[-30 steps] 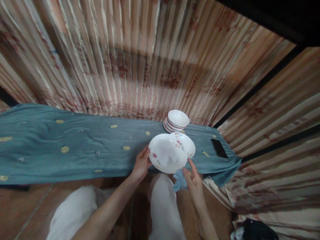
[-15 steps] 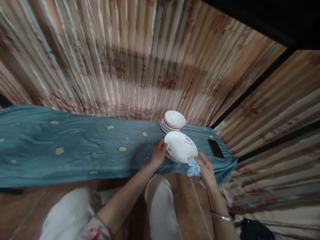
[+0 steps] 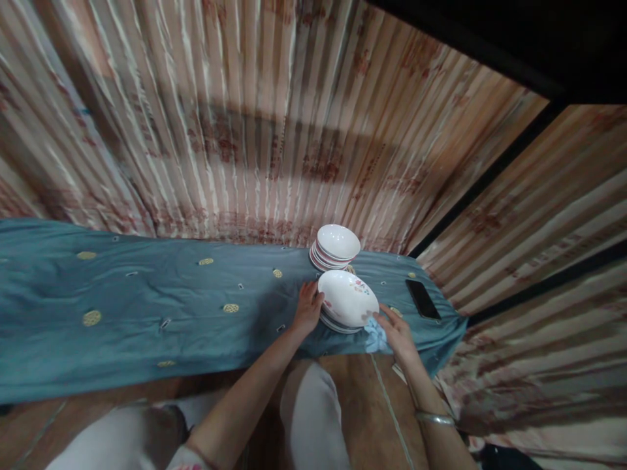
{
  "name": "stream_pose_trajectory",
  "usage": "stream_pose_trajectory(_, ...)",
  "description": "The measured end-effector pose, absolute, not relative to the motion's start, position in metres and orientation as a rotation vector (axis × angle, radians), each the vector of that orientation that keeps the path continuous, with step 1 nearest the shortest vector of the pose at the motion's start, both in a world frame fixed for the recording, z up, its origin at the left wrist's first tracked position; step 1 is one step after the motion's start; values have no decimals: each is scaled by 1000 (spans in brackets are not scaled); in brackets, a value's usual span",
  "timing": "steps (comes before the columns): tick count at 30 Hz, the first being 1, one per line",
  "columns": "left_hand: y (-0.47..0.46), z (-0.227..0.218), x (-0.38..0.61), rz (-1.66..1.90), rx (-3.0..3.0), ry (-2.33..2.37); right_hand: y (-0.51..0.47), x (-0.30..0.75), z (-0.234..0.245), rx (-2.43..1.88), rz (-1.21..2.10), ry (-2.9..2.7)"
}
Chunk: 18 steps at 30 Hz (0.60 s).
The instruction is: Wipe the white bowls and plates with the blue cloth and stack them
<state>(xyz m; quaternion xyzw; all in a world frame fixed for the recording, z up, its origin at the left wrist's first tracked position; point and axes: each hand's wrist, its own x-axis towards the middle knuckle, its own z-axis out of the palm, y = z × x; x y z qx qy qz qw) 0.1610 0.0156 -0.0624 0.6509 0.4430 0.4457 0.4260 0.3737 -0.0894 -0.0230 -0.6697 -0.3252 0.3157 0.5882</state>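
A stack of white floral plates [image 3: 347,299] rests on the blue cloth [image 3: 147,307] near its right end. My left hand [image 3: 307,308] grips the stack's left rim with curled fingers. My right hand [image 3: 394,331] touches the stack's right rim and holds a small light-blue rag [image 3: 376,337] against it. Behind stands a second stack of white bowls with red rims [image 3: 335,247].
A black phone [image 3: 422,298] lies on the cloth to the right of the plates. Striped pinkish curtains [image 3: 255,130] hang behind and to the right. My white-trousered legs [image 3: 313,418] are over a brown floor.
The plate I held tilted above the cloth has come down flat onto the stack. Both hands followed it down and now sit at the stack's rims.
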Motion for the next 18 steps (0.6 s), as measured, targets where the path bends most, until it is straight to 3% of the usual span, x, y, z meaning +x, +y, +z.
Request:
stream_pose_trajectory(8,20,-80,169,1134,1595,1164,-83,377,-30,-1555,744,-777)
stream_pose_trajectory(18,14,-71,170,1108,1448,1124,-90,382,-22,-1590,828,-778)
